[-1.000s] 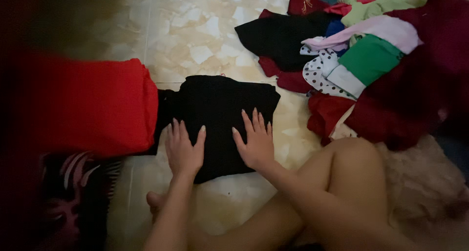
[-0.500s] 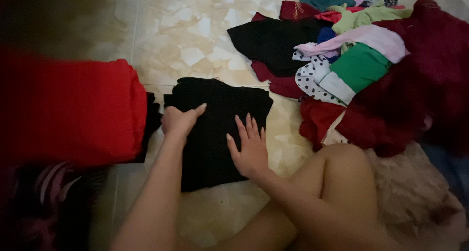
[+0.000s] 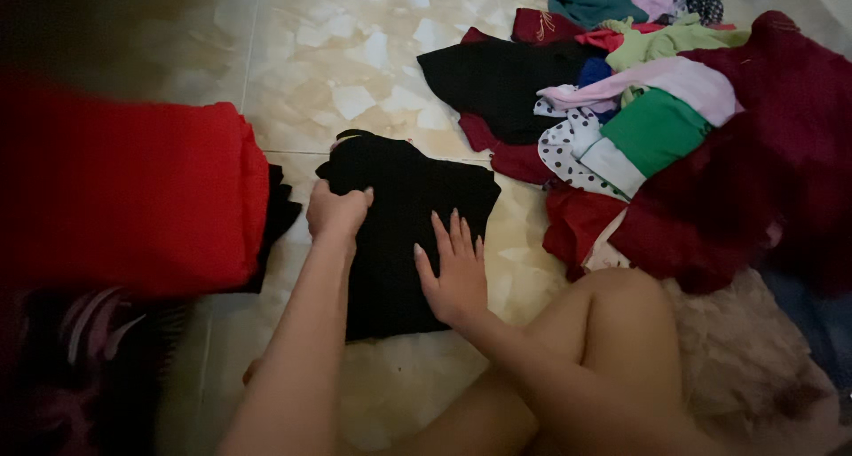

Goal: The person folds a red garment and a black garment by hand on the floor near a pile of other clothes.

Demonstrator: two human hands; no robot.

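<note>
Marbled floor tiles (image 3: 355,57); left hand (image 3: 335,211) grips black garment (image 3: 399,234), right hand (image 3: 454,274) flat.

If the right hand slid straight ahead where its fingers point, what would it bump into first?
The right hand lies flat on the black garment, fingers pointing up the picture. It would cross the garment's far edge, then bare floor tile, then probably the pile of clothes, though the angle is hard to judge.

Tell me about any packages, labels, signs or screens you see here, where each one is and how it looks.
None in view: no package, label, sign or screen.
Only clothing on the tiled floor: a black garment under the left hand and right hand, a folded red garment to the left, a mixed pile of clothes to the right.
</note>
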